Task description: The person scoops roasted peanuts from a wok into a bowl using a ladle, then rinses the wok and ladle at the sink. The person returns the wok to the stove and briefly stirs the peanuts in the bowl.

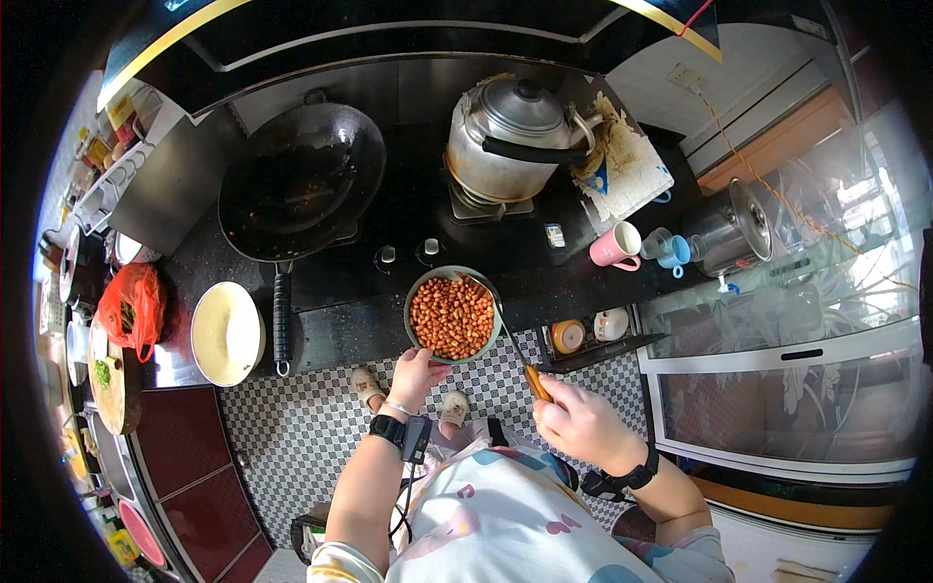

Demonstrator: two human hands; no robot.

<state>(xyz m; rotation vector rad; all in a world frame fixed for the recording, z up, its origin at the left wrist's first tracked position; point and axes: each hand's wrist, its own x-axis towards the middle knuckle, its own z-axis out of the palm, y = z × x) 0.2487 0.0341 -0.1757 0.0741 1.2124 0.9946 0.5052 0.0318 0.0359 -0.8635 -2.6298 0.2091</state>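
Observation:
A grey-green bowl point(496, 331) full of reddish-brown peanuts point(450, 318) is at the front edge of the black counter. My left hand point(417, 379) grips the bowl's near rim, thumb on top. In my right hand point(576, 419) is the wooden handle of a metal spatula point(536, 382), whose blade rests on the peanuts at the bowl's upper right. A dark wok point(302, 175) with bits of residue stands on the left burner, its black handle towards me. An empty cream enamel bowl point(227, 334) lies left of that handle.
A metal kettle point(510, 142) stands on the right burner. Beyond it are a pink mug point(616, 245), a blue cup point(674, 251) and a steel pot point(729, 229). On the left sit a red plastic bag point(135, 310) and a round cutting board point(109, 386) with chopped greens. An open drawer point(605, 348) juts out below the counter.

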